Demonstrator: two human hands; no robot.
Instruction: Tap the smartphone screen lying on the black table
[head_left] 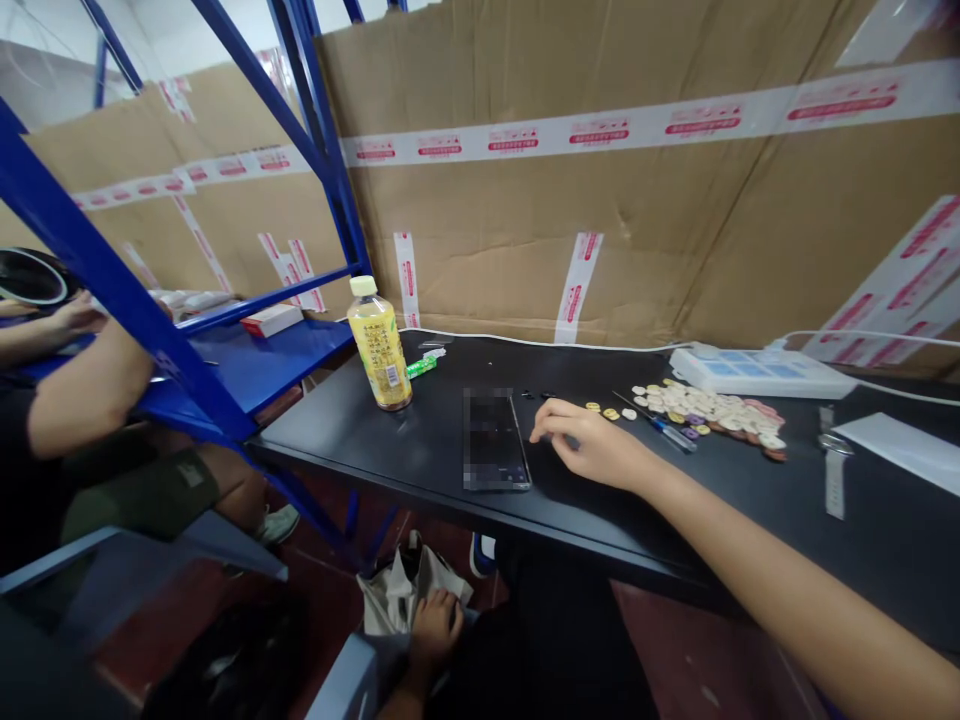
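A smartphone (pixel 495 440) lies flat on the black desk (pixel 427 455), its dark screen facing up and partly pixelated. Just off its right edge hovers my right hand (pixel 589 440), fingers loosely bent, thumb apart from the index finger, with nothing visible between them. Low down by my lap rests my left hand (pixel 437 622), its fingers curled in and nothing seen in them. Behind and to the right of my right hand are a few yellow and white button-like discs (pixel 611 412) and a blue-handled screwdriver (pixel 660 425).
A yellow drink bottle (pixel 381 350) stands left of the phone, beside a green packet (pixel 421 367). A heap of discs (pixel 697 405), a white power strip (pixel 761 370), a wristwatch (pixel 834 470) and white paper (pixel 904 450) lie right. Another person's arm (pixel 97 370) shows beyond the blue frame (pixel 202 395).
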